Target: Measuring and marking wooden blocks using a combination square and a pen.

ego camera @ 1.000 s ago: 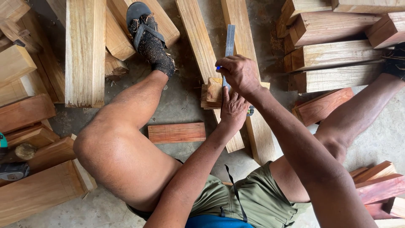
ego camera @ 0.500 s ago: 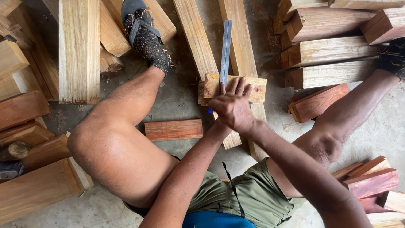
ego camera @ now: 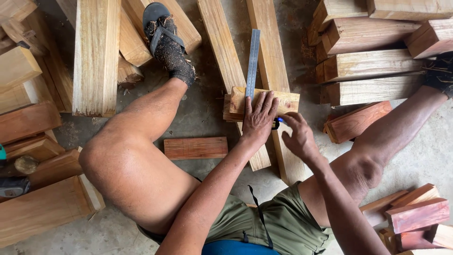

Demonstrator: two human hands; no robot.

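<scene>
1. left hand (ego camera: pixel 259 120) lies flat, fingers spread a little, palm down on a small pale wood block (ego camera: pixel 283 100) and on the lower end of a metal ruler (ego camera: pixel 253 61).
2. ruler runs upright in the picture, from under the left fingers up between two long planks (ego camera: pixel 222 47); its lower end crosses the block.
3. right hand (ego camera: pixel 298 137) sits just right of the left one, fingers pinched together on a blue pen or marker (ego camera: pixel 280 120); the tip is at the block's lower edge, mostly hidden by the fingers.
4. block rests across the two long planks on the concrete floor (ego camera: pixel 203 113), between the person's legs.
5. a short reddish board (ego camera: pixel 196 148) lies flat on the floor, near the left forearm, not touching it.
6. left foot in a dark sandal (ego camera: pixel 163 33) rests on planks at the top.
7. stacked pale and reddish blocks (ego camera: pixel 373 66) at upper right, more reddish offcuts (ego camera: pixel 417 215) at lower right, a pile of timber (ego camera: pixel 33 123) at left.
8. no bins, boxes or trays show; all wood lies loose or stacked on the floor.
</scene>
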